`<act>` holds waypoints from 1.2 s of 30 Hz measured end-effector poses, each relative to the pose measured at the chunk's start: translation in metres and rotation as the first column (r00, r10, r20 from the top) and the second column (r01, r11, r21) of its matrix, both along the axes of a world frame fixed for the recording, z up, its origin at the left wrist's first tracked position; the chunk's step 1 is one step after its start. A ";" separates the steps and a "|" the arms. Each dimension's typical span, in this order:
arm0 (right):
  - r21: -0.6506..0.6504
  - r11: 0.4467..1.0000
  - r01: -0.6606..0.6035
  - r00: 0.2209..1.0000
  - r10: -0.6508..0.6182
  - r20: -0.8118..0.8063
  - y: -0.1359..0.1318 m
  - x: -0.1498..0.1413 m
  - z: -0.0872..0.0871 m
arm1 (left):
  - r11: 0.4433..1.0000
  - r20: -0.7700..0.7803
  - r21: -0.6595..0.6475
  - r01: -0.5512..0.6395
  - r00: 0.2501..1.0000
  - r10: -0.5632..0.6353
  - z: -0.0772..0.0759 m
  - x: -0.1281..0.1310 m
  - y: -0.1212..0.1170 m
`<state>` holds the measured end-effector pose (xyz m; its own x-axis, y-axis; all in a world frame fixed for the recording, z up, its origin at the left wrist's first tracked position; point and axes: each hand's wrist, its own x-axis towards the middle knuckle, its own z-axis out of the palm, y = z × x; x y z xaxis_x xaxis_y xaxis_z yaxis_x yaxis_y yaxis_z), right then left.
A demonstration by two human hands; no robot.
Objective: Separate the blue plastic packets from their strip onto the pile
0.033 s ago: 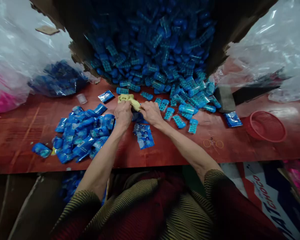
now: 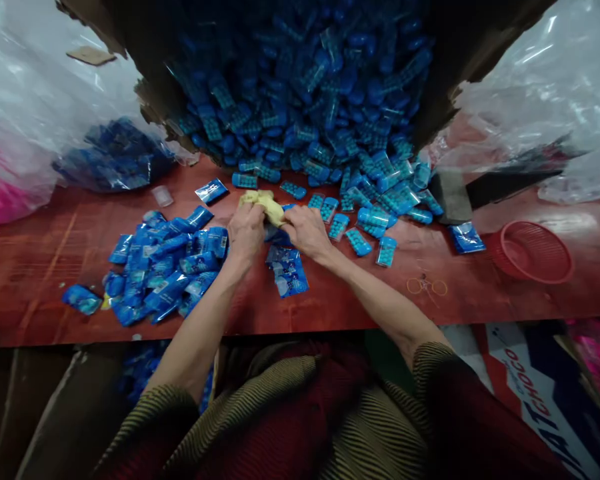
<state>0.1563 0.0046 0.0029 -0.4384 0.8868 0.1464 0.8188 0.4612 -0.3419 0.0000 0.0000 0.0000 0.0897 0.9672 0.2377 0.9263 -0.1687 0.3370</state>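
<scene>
My left hand [image 2: 246, 233] is closed around a crumpled yellow cloth [image 2: 264, 201]. The cloth's right end reaches the pinched fingertips of my right hand [image 2: 307, 232]; any other thing between them is hidden. Directly below and between the hands lie flat blue printed packets [image 2: 290, 275], partly overlapping. To the left is a heap of filled blue packets [image 2: 167, 267]. Clear tubes with blue caps and light-blue balls inside, such as this tube [image 2: 359, 242], lie loose right of my right hand.
A large torn-edged carton [image 2: 153, 100] spills many blue-capped tubes onto the red table [image 2: 360, 300]. A red plastic basket [image 2: 533, 253] stands at right, beside a blue packet [image 2: 466, 238]. At left are a bag of blue packets [image 2: 117, 157] and a small clear cup [image 2: 163, 196].
The yellow cloth has shifted slightly right and down between my hands. Both hands have moved only a little, and the things on the table lie as before.
</scene>
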 end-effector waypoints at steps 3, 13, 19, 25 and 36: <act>-0.001 0.997 -0.077 0.997 0.077 0.002 -0.056 0.015 -0.007 | 0.976 -0.189 -0.014 0.219 0.958 -0.217 -0.007 0.000 -0.051; -0.148 0.980 -0.130 0.990 0.120 -0.073 -0.078 0.020 -0.026 | 0.976 -0.124 -0.104 0.190 0.971 -0.202 -0.024 0.000 -0.060; -0.204 0.957 -0.204 0.975 0.180 -0.131 -0.046 0.020 -0.009 | 0.970 -0.118 -0.186 0.155 0.977 -0.179 -0.006 0.004 -0.031; 0.001 1.000 0.016 0.881 -0.014 -0.473 0.023 0.008 0.051 | 0.990 0.072 0.138 -0.022 0.997 0.012 0.064 0.015 0.038; -0.027 1.000 0.001 1.000 -0.002 -0.016 -0.057 0.024 -0.022 | 0.986 -0.039 -0.161 0.036 0.998 -0.042 -0.044 0.000 -0.020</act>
<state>0.1802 -0.0521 -0.0192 -0.4347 0.8912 0.1294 0.8139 0.4503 -0.3671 -0.0003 -0.0201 -0.0435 0.1347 0.9880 0.0753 0.9338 -0.1520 0.3238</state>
